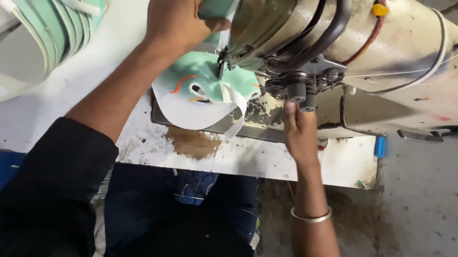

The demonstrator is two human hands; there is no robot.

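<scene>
A cream sewing machine (pixel 379 44) filled the right of the bench (pixel 231 153), its head hiding the needle area. A stack of mint and white pieces (pixel 32 36) lay at the far left. The shoe upper (pixel 203 94) was spread under the needle. The left hand (pixel 183 14) was closed on its far mint edge; the right hand (pixel 299 132) touched the machine's underside, its grip hidden. The bench edge ran just below.

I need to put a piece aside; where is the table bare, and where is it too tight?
Bare white table lies between the stacked mint pieces and the left hand. A worn strip runs along the near edge below the mint-and-white piece. It is crowded at the sewing machine, where the right hand reaches up.
</scene>
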